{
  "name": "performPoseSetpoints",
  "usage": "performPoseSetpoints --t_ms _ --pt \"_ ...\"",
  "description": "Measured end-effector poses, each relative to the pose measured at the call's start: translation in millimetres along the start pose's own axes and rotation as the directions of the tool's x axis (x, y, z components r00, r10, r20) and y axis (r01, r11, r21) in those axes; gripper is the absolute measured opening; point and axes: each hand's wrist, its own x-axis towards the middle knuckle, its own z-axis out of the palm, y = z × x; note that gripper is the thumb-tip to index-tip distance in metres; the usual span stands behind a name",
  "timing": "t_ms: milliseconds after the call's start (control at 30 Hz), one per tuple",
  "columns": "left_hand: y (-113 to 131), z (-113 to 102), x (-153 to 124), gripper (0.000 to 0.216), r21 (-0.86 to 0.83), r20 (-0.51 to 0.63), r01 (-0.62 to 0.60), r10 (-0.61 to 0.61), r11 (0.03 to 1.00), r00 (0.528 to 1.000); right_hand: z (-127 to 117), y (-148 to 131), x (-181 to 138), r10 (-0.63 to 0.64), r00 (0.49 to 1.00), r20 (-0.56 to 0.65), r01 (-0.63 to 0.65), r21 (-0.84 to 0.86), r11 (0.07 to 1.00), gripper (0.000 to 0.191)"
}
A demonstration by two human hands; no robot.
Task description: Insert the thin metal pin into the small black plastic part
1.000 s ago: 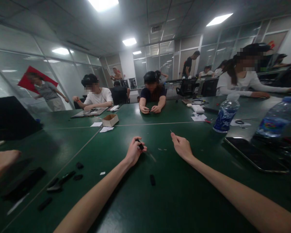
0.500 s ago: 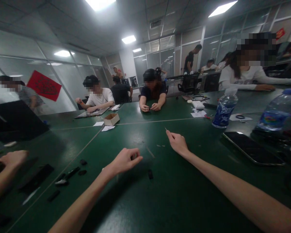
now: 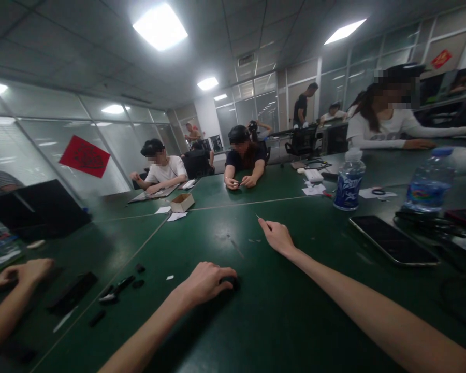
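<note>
The person's left hand (image 3: 205,282) lies low on the green counter (image 3: 279,321), at about 6 o'clock in the view. Its fingers (image 3: 223,274) curl down over a small black piece (image 3: 230,283) that peeks out under the tips. They touch it, but the picture does not show if they have it pinched yet.

The right hand (image 3: 277,237) is farther out, at about 12 o'clock from the left hand and well apart from it. Its fingers are together on a thin pin (image 3: 259,218) that sticks up past the tips toward 11 o'clock.

The black piece looks small, hard and very light. It may be smooth and could slip or skid on the counter, so the best place to take it is by its two long sides, between thumb and first finger. The pin looks thin and may bend or drop, so a soft pinch near its middle seems right.

More black parts (image 3: 118,286) lie at 9 o'clock from the left hand. A phone (image 3: 392,241) lies flat at 3 o'clock, and a water bottle (image 3: 348,181) stands at 2 o'clock. Another person's hand (image 3: 25,272) rests at the far left edge.
</note>
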Motion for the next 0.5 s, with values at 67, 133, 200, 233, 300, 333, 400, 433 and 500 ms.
performPoseSetpoints --t_ms 67,133,200,233,300,333,400,433,500 --pt "1 -1 2 0.029 0.023 -0.005 0.033 -0.033 0.999 0.999 0 -1 -1 -0.008 1.000 0.004 0.008 0.002 1.000 0.059" --pt "1 -1 3 0.029 0.037 -0.010 0.073 -0.073 0.997 0.997 0 -2 -1 -0.015 1.000 0.007 0.014 0.005 1.000 0.060" --pt "0 -1 2 0.030 0.045 -0.010 0.116 -0.116 0.992 0.993 -1 -3 -2 -0.018 1.000 0.011 0.017 0.006 1.000 0.060" --pt "-1 -1 0 0.031 0.047 -0.009 0.135 -0.134 0.990 0.991 -1 -3 -2 -0.017 1.000 0.013 0.017 0.006 1.000 0.060" --pt "-3 -1 -5 0.032 0.045 -0.008 0.167 -0.167 0.985 0.986 -1 -4 -2 -0.010 1.000 0.018 0.010 0.005 1.000 0.059" --pt "-4 -2 -8 0.033 0.044 -0.008 0.185 -0.185 0.982 0.983 -2 -4 -2 -0.005 1.000 0.021 0.005 0.003 1.000 0.059" --pt "-5 -6 -17 0.035 0.044 -0.005 0.237 -0.237 0.971 0.972 -2 -4 -2 0.006 1.000 0.025 -0.006 -0.002 1.000 0.059" --pt "-5 -8 -23 0.036 0.045 -0.001 0.270 -0.271 0.962 0.963 -2 -4 -2 0.009 1.000 0.027 -0.009 -0.004 1.000 0.059" --pt "-6 -13 -38 0.036 0.043 0.015 0.346 -0.347 0.937 0.938 -2 -4 -2 0.011 1.000 0.028 -0.011 -0.007 1.000 0.059"
